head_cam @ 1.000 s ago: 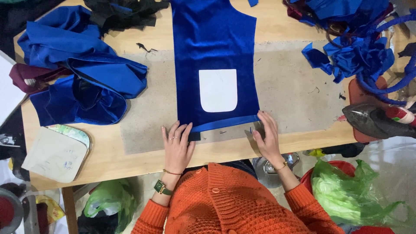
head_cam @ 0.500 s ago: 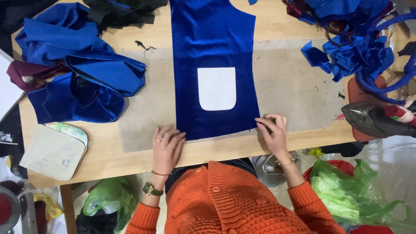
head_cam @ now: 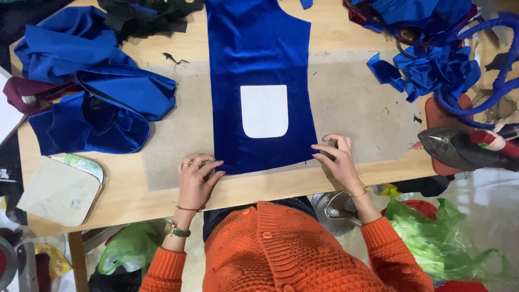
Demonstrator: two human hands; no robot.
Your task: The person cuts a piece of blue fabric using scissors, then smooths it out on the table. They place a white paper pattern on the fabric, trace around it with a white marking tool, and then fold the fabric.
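Two hands rest at the bottom edge of the blue cloth piece (head_cam: pixel 259 65), which lies in the middle of the frame. Its long side runs up toward the top of the frame, away from the person. The left hand (head_cam: pixel 195 178) lies flat with fingers together on the lower left corner. The right hand (head_cam: pixel 338 159) pinches the lower right corner with bent fingers. Both hands are about as close to the cloth (one at each corner). A white pocket shape (head_cam: pixel 264 111) sits on the cloth just above the hands.
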